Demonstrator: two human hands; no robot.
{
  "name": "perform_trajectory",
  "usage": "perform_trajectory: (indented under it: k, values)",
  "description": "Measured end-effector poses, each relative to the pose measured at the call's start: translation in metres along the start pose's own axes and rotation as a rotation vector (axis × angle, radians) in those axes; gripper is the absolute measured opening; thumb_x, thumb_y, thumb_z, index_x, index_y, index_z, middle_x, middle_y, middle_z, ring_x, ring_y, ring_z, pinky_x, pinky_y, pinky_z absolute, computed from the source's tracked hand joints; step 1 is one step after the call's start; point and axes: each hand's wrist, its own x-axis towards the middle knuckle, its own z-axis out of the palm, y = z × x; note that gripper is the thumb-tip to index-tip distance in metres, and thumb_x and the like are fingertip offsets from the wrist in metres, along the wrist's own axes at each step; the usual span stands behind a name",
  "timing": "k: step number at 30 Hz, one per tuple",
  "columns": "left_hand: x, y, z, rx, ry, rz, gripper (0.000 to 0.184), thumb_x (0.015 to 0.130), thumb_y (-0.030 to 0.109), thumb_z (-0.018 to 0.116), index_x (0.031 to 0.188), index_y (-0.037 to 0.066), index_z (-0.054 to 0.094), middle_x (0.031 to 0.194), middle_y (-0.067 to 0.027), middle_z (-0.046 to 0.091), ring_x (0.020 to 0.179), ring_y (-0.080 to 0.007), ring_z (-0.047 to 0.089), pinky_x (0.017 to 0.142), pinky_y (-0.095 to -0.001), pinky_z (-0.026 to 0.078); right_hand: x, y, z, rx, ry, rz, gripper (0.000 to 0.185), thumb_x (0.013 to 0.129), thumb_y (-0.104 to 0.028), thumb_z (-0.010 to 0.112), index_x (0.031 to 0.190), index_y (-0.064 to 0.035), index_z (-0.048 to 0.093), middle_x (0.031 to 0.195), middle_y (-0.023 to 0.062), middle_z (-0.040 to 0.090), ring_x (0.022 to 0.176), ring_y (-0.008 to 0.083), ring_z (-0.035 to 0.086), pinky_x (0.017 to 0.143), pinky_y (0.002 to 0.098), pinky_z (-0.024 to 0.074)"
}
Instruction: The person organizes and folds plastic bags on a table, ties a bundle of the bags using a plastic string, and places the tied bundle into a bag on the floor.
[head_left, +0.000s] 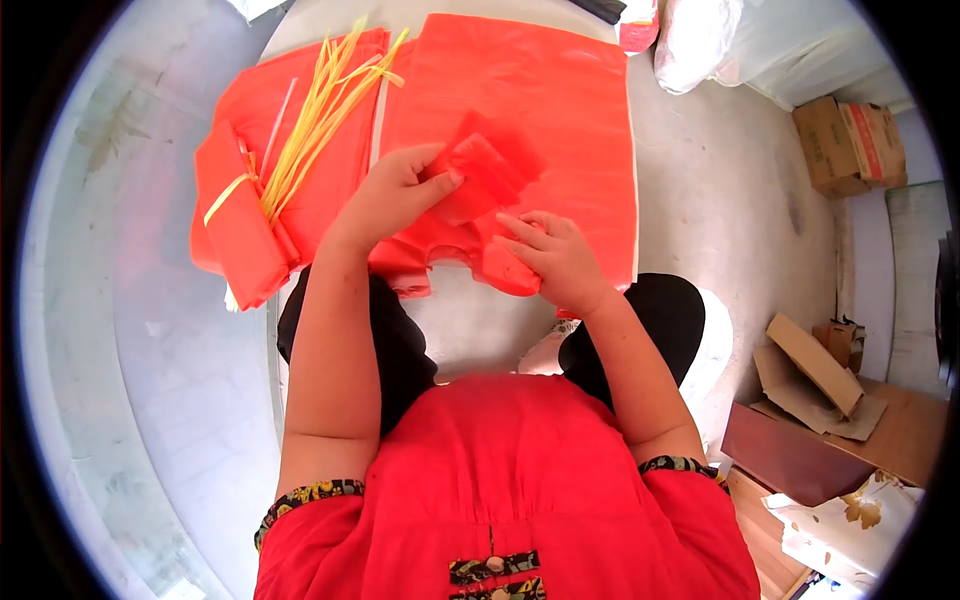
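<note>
My left hand (400, 190) is closed on a folded, see-through red plastic bag (490, 165), pinched between thumb and fingers. Below it lies a stack of flat red plastic bags (540, 80), whose cut-out handle edge faces me. My right hand (560, 260) has its fingers bent over a handle of the stacked bags at the near edge; its thumb is hidden. To the left, a folded bundle of red bags (240, 225), bound with a yellow tie, rests on more red plastic bags (330, 130). A bunch of yellow strips (315, 130) lies across them.
The bags lie on a pale surface in front of my knees. Cardboard boxes (835, 145) stand at the far right, and an opened carton (815, 380) sits nearer on that side. White plastic wrapping (695, 45) is at the back right.
</note>
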Motion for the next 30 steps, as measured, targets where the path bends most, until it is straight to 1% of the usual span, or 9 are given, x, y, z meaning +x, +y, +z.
perform_trajectory:
  k: [5, 8, 11, 14, 20, 23, 26, 27, 30]
  values:
    - [0.019, -0.007, 0.006, 0.363, -0.059, -0.005, 0.036, 0.095, 0.016, 0.073, 0.13, 0.006, 0.069, 0.087, -0.0059, 0.069, 0.085, -0.0158, 0.064, 0.079, -0.0311, 0.052, -0.005, -0.006, 0.0, -0.065, -0.014, 0.01, 0.05, 0.08, -0.005, 0.072, 0.129, -0.0156, 0.07, 0.147, -0.0032, 0.06, 0.129, 0.0274, 0.055, 0.105, 0.0423, 0.0459]
    - [0.032, -0.008, 0.038, 0.661, 0.229, 0.403, 0.039, 0.09, 0.014, 0.075, 0.129, 0.011, 0.069, 0.096, -0.0104, 0.071, 0.095, -0.028, 0.068, 0.085, -0.0384, 0.054, -0.007, -0.01, 0.001, -0.047, -0.013, 0.053, 0.051, 0.081, -0.004, 0.071, 0.131, -0.015, 0.069, 0.147, -0.0032, 0.06, 0.13, 0.0275, 0.055, 0.106, 0.0425, 0.0445]
    - [0.044, -0.03, 0.051, 0.836, 0.339, 0.461, 0.04, 0.09, 0.013, 0.075, 0.129, 0.011, 0.068, 0.116, -0.0142, 0.069, 0.119, -0.0381, 0.062, 0.096, -0.0423, 0.053, -0.005, -0.011, 0.002, 0.055, -0.034, 0.15, 0.053, 0.081, -0.001, 0.071, 0.133, -0.0129, 0.068, 0.147, -0.0016, 0.061, 0.13, 0.0291, 0.054, 0.108, 0.0425, 0.0437]
    - [0.046, -0.039, 0.05, 0.882, 0.355, 0.553, 0.034, 0.089, 0.01, 0.074, 0.123, 0.009, 0.07, 0.121, -0.0117, 0.068, 0.125, -0.0364, 0.059, 0.099, -0.0415, 0.052, -0.001, -0.01, -0.004, 0.277, -0.025, 0.254, 0.053, 0.082, 0.001, 0.071, 0.134, -0.0099, 0.067, 0.145, 0.0034, 0.062, 0.129, 0.0316, 0.054, 0.108, 0.0421, 0.0438]
    - [0.022, -0.015, 0.03, 0.742, 0.452, 0.539, 0.008, 0.088, 0.008, 0.072, 0.094, 0.004, 0.072, 0.099, -0.0117, 0.071, 0.1, -0.0322, 0.067, 0.082, -0.0417, 0.053, 0.004, -0.005, -0.006, 0.634, 0.037, 0.486, 0.05, 0.085, 0.004, 0.072, 0.134, -0.0055, 0.064, 0.13, 0.0117, 0.065, 0.123, 0.0314, 0.06, 0.101, 0.0408, 0.0516]
    - [-0.005, 0.0, 0.027, 0.734, 0.172, 0.211, 0.012, 0.086, 0.017, 0.07, 0.084, 0.006, 0.071, 0.082, -0.0126, 0.069, 0.084, -0.0331, 0.067, 0.072, -0.0456, 0.052, -0.006, 0.005, 0.009, 0.716, 0.034, 0.679, 0.047, 0.09, -0.002, 0.073, 0.136, -0.0051, 0.062, 0.128, 0.0087, 0.064, 0.12, 0.0255, 0.062, 0.094, 0.0381, 0.0578]
    - [-0.022, -0.018, 0.033, 0.772, -0.06, 0.296, 0.018, 0.083, 0.021, 0.071, 0.075, 0.006, 0.068, 0.07, -0.0126, 0.065, 0.071, -0.0333, 0.065, 0.066, -0.0463, 0.051, -0.01, 0.018, 0.021, 0.813, 0.042, 0.757, 0.04, 0.098, -0.01, 0.071, 0.136, -0.0046, 0.059, 0.127, 0.0056, 0.063, 0.117, 0.0196, 0.063, 0.089, 0.0353, 0.0616]
    - [-0.026, -0.017, 0.034, 0.904, -0.257, 0.172, 0.009, 0.082, 0.015, 0.07, 0.086, 0.006, 0.07, 0.083, -0.0128, 0.067, 0.084, -0.0325, 0.066, 0.072, -0.0447, 0.053, -0.009, 0.018, 0.019, 0.812, 0.027, 0.778, 0.038, 0.1, -0.012, 0.069, 0.135, -0.0046, 0.059, 0.127, 0.0051, 0.062, 0.116, 0.0184, 0.063, 0.088, 0.0348, 0.0627]
    - [-0.034, -0.051, 0.046, 1.063, -0.212, 0.453, 0.023, 0.08, 0.009, 0.07, 0.103, 0.008, 0.068, 0.101, -0.0107, 0.063, 0.102, -0.0308, 0.064, 0.081, -0.0425, 0.054, -0.007, 0.017, 0.021, 0.887, 0.038, 0.835, 0.032, 0.103, -0.015, 0.065, 0.132, -0.0038, 0.059, 0.125, 0.0051, 0.062, 0.114, 0.0173, 0.064, 0.088, 0.0361, 0.0642]
